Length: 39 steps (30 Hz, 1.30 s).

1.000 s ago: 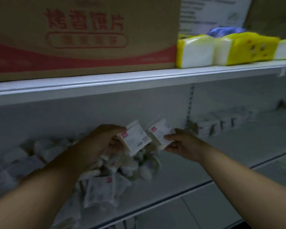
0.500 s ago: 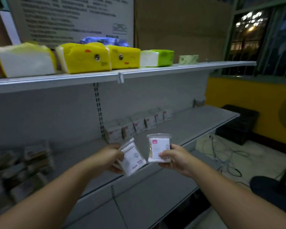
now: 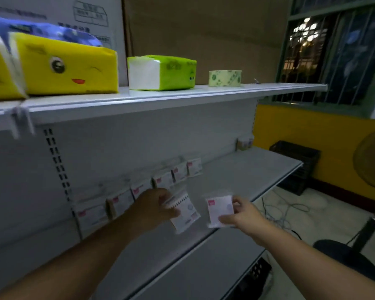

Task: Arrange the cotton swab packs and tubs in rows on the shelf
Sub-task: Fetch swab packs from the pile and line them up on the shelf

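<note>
Both hands are further in over the shelf (image 3: 236, 169) than half a second ago, closer to the row at the back. Camera has swung right too; the pile of loose packs is out of frame.

Head view:
- left hand (image 3: 154, 210): fingers curled round the top-left corner of the left pack (image 3: 184, 215). The pack is tilted, lower end toward the shelf front, held above the shelf board. Blurred, so I can't tell whether it touches the board.
- right hand (image 3: 243, 215): thumb and fingers pinch the right pack (image 3: 220, 210) by its right edge. The pack is roughly upright, red label at top left, just beside the left pack but not touching it.
- row of packs (image 3: 160, 180): six or so standing side by side against the back panel, running from the upright post on the left toward the right. Both held packs sit in front of the row's middle.
- tub (image 3: 244, 144): far right end of the same shelf, at the back, well apart from the row.
- upper shelf (image 3: 160, 96): yellow tissue pack (image 3: 69, 70), green tissue pack (image 3: 160, 72), tape roll (image 3: 225, 78), left to right.
- floor on the right: black crate (image 3: 297, 165) and loose cables (image 3: 279, 211).
</note>
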Motion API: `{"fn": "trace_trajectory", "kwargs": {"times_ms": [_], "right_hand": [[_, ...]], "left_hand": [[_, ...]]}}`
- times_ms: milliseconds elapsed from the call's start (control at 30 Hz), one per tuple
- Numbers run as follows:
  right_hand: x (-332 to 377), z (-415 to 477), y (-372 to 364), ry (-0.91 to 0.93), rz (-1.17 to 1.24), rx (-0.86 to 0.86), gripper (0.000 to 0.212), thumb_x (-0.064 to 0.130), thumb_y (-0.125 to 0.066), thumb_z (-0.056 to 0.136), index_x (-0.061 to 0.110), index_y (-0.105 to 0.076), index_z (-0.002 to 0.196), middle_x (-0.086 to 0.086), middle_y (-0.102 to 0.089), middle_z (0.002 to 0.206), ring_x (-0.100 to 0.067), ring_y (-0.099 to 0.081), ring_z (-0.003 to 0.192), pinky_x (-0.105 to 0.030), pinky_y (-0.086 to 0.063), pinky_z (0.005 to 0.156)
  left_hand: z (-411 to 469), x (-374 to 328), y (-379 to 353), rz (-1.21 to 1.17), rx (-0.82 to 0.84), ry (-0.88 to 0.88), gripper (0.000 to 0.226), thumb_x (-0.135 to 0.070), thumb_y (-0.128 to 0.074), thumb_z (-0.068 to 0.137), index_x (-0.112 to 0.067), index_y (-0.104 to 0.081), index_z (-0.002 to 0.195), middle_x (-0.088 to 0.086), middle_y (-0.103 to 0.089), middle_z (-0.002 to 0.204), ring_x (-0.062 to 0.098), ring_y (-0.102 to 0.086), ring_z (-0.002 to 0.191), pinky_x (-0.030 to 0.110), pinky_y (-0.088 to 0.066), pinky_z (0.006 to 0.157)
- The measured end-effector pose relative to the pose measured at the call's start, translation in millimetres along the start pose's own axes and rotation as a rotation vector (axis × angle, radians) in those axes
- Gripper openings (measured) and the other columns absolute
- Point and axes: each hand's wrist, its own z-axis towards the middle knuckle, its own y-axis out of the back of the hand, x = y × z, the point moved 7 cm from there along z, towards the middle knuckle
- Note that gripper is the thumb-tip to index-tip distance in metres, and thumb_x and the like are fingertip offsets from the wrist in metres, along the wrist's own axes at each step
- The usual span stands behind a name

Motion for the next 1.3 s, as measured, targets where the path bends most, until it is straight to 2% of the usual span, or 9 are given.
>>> {"fn": "trace_trajectory", "kwargs": {"times_ms": [100, 233, 500, 667, 733, 833, 933, 1167, 1300], "right_hand": [[1, 36, 21, 0.008, -0.094, -0.087, 0.037, 0.002, -0.077, 0.069, 0.015, -0.056, 0.097, -0.006, -0.065, 0.095, -0.022, -0.064, 0.086, -0.034, -0.055, 0.075], [-5, 82, 33, 0.047, -0.243, -0.166, 0.032, 0.012, -0.078, 0.07, 0.025, -0.055, 0.087, 0.008, -0.061, 0.085, -0.007, -0.059, 0.077, -0.021, -0.043, 0.06], [-7, 175, 11, 0.127, -0.362, -0.036, 0.026, 0.021, -0.073, 0.075, 0.013, -0.055, 0.092, 0.0, -0.062, 0.088, -0.015, -0.059, 0.078, -0.03, -0.046, 0.068], [-3, 229, -9, 0.248, -0.385, 0.121, 0.028, 0.026, -0.074, 0.076, 0.015, -0.051, 0.089, 0.005, -0.057, 0.085, -0.015, -0.057, 0.08, -0.021, -0.041, 0.062], [3, 248, -18, 0.339, -0.412, 0.177, 0.035, 0.027, -0.075, 0.076, 0.019, -0.05, 0.1, 0.008, -0.053, 0.093, -0.018, -0.055, 0.091, -0.019, -0.04, 0.065], [11, 265, -28, 0.513, -0.429, 0.164, 0.079, 0.024, -0.074, 0.077, 0.018, -0.031, 0.143, -0.008, -0.038, 0.139, -0.024, -0.038, 0.128, -0.028, -0.037, 0.099], [14, 264, -37, 0.744, -0.522, 0.151, 0.073, 0.028, -0.068, 0.082, 0.024, -0.032, 0.145, -0.011, -0.022, 0.152, -0.028, -0.026, 0.137, -0.037, -0.036, 0.104], [6, 273, -42, 0.741, -0.59, 0.157, 0.065, 0.037, -0.066, 0.081, 0.03, -0.04, 0.139, -0.01, -0.026, 0.151, -0.03, -0.034, 0.132, -0.042, -0.047, 0.092], [9, 265, -39, 0.733, -0.67, 0.199, 0.082, 0.046, -0.059, 0.085, 0.029, -0.012, 0.15, -0.015, -0.002, 0.158, -0.036, -0.021, 0.14, -0.047, -0.034, 0.107]], "left_hand": [[53, -9, -5, 0.133, -0.077, -0.103, 0.04, -0.023, -0.078, 0.076, -0.009, -0.061, 0.109, 0.005, -0.058, 0.096, 0.02, -0.058, 0.09, 0.022, -0.043, 0.067], [115, -11, -23, 0.235, -0.192, -0.13, 0.035, -0.024, -0.072, 0.081, -0.015, -0.06, 0.113, 0.002, -0.059, 0.11, 0.017, -0.054, 0.098, 0.023, -0.041, 0.079], [175, -4, -34, 0.671, -0.415, -0.102, 0.044, -0.03, -0.057, 0.09, -0.026, -0.05, 0.133, -0.001, -0.054, 0.131, 0.021, -0.044, 0.122, 0.029, -0.02, 0.098], [182, -6, -39, 0.832, -0.478, -0.102, 0.038, -0.014, -0.084, 0.062, -0.013, -0.072, 0.098, 0.009, -0.068, 0.098, 0.031, -0.063, 0.094, 0.043, -0.045, 0.083], [180, -9, -43, 0.898, -0.536, -0.101, 0.045, -0.013, -0.089, 0.054, -0.012, -0.073, 0.096, 0.012, -0.069, 0.103, 0.032, -0.066, 0.094, 0.049, -0.05, 0.081], [182, 4, -57, 1.036, -0.428, 0.101, 0.068, -0.028, -0.063, 0.086, -0.013, -0.033, 0.145, 0.01, -0.039, 0.148, 0.028, -0.037, 0.136, 0.057, -0.018, 0.112], [181, 20, -62, 1.132, -0.334, 0.283, 0.075, -0.039, -0.037, 0.096, -0.017, 0.01, 0.15, 0.003, 0.002, 0.16, 0.022, 0.003, 0.147, 0.056, 0.014, 0.111], [186, 16, -64, 1.17, -0.292, 0.368, 0.074, -0.038, -0.036, 0.098, -0.017, 0.013, 0.149, 0.002, 0.009, 0.16, 0.021, 0.01, 0.146, 0.062, 0.023, 0.103], [179, 4, -61, 1.168, -0.293, 0.344, 0.082, -0.048, -0.033, 0.096, -0.013, 0.022, 0.146, 0.004, 0.028, 0.153, 0.024, 0.035, 0.136, 0.062, 0.026, 0.1]]}}
